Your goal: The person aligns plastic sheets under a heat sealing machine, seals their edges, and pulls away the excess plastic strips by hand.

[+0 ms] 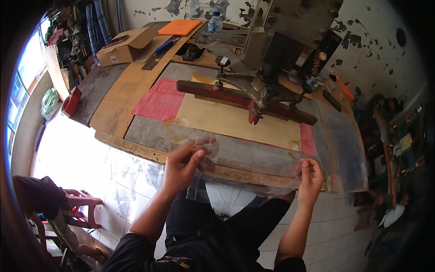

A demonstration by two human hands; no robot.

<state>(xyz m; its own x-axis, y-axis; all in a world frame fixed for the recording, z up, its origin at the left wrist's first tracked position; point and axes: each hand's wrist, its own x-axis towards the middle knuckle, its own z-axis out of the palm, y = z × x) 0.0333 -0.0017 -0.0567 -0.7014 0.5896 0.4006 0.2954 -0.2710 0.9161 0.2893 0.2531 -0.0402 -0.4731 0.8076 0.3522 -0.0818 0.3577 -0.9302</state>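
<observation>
A clear plastic sheet is stretched between my two hands, over the front edge of the worktable and above my lap. My left hand pinches its left end, thumb against the fingers. At the right end, my right hand grips the sheet between thumb and fingertips. Beyond them lies a cream-coloured panel with pink sheets at its ends, on a grey metal plate. Above this panel hangs the press's long bar, rust-red and dark, joined to a metal bracket.
A stack of clear plastic sheets lies at the table's right. At the back are a cardboard box, an orange sheet, a blue-handled tool and a water bottle. Loose plastic pieces lie on the floor, near a red stool and another person's limbs.
</observation>
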